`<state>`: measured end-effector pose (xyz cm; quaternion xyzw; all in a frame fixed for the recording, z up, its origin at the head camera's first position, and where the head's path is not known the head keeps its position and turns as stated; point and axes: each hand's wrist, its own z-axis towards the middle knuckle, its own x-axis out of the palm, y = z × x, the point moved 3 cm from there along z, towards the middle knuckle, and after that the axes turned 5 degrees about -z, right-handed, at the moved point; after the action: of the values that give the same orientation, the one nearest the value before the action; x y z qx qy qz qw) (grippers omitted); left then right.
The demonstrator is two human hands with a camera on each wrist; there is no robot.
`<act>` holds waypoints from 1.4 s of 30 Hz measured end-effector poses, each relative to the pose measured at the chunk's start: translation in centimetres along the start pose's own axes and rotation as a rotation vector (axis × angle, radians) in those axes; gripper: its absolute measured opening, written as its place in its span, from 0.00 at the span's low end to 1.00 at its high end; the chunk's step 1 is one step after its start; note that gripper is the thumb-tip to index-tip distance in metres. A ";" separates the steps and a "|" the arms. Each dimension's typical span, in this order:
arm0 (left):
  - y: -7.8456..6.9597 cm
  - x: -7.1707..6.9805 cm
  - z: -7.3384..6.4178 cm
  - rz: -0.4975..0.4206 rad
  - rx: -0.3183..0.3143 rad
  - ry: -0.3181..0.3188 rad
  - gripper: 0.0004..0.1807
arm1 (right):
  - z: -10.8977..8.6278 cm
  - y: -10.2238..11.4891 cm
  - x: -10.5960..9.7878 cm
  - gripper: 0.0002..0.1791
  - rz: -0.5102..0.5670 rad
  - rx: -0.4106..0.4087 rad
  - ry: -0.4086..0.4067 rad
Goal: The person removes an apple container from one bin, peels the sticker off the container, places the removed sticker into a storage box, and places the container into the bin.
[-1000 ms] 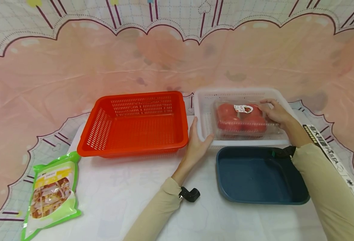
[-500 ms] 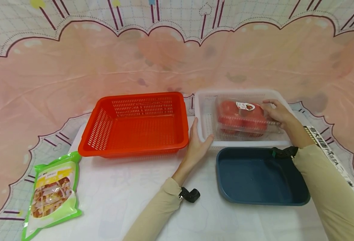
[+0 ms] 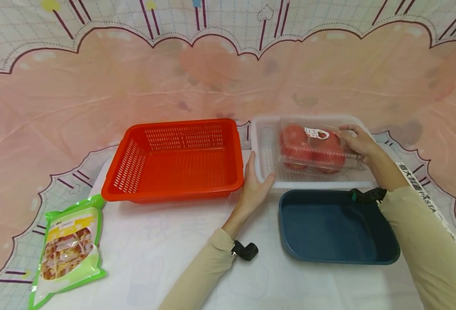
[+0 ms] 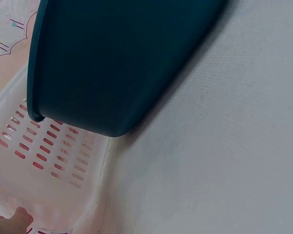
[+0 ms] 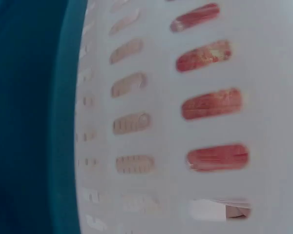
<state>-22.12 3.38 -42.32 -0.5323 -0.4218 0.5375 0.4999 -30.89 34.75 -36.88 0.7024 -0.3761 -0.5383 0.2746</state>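
A clear plastic box of tomatoes (image 3: 313, 148) with a white label is in the white basket (image 3: 268, 185) in the head view. My right hand (image 3: 358, 141) grips the box by its right end, and the box looks slightly raised. At the basket's left front corner, my left hand (image 3: 254, 186) rests with fingers straight and thumb spread. Its thumb tip (image 4: 22, 217) shows beside the white basket wall (image 4: 49, 185) in the left wrist view. Slots in that wall (image 5: 273, 122) fill the right wrist view, red showing through; the right hand is out of sight there.
A red basket (image 3: 181, 196) stands to the left, close to the left hand. In front of the white basket lies a dark blue tray (image 3: 336, 232), under the right wrist. A green-edged food bag (image 3: 69, 249) is far left; a pasta pack (image 3: 425, 198) lies right.
The right hand has raised the tomato box slightly and shifted it a little toward the back of the basket. The left hand has kept its place at the corner.
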 end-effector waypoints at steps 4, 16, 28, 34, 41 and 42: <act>0.0 0.0 -0.1 0.000 -0.009 0.001 0.46 | -0.4 0.0 -0.1 0.27 0.013 -0.005 -0.002; -0.1 0.0 0.0 0.008 -0.015 -0.013 0.46 | -1.6 1.4 0.2 0.31 0.059 -0.039 0.003; 0.0 0.0 0.0 -0.006 -0.028 -0.007 0.46 | -2.2 2.1 -0.1 0.13 0.089 -0.031 0.040; -0.4 0.0 0.0 0.006 0.006 -0.008 0.44 | -2.3 2.3 -0.4 0.10 0.077 -0.039 0.043; -1.6 0.0 -0.2 0.054 0.022 -0.040 0.40 | -2.7 2.6 -0.4 0.13 0.102 -0.058 0.039; -2.0 0.0 -0.2 0.070 0.034 -0.045 0.40 | -2.6 2.6 -0.3 0.13 0.115 -0.054 0.037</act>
<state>-21.72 3.62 -40.34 -0.5262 -0.4046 0.5736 0.4801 -28.99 33.48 -33.94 0.6817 -0.3961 -0.5185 0.3310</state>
